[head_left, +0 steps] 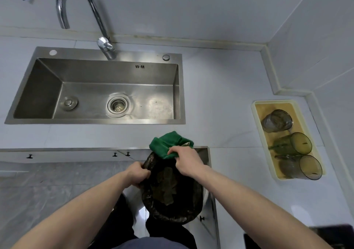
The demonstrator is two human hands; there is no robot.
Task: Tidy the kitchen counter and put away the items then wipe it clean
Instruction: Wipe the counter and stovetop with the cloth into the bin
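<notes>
Head view looks down on a pale grey desk (220, 99) with a steel sink (95, 120) set into it and a curved chrome tap (80, 5) behind the basin. At the desk's front edge, the right hand (184, 160) grasps a green cloth (166, 144): a thick, soft-looking rag, deep green, bunched into folds, with its upper part lying on the desk edge and its lower part pinched under the fingers. The left hand (137, 174) is clenched on the rim of a black bin bag (170, 191), which hangs open just below the desk edge, right under the cloth; crumpled dark scraps show inside it. To the right, well apart from the hands, a pale yellow tray (254, 118) sits on the desk and holds 3 tinted glasses (293, 143) lying on their sides in a row. Cupboard knobs (29, 156) show under the desk front.
</notes>
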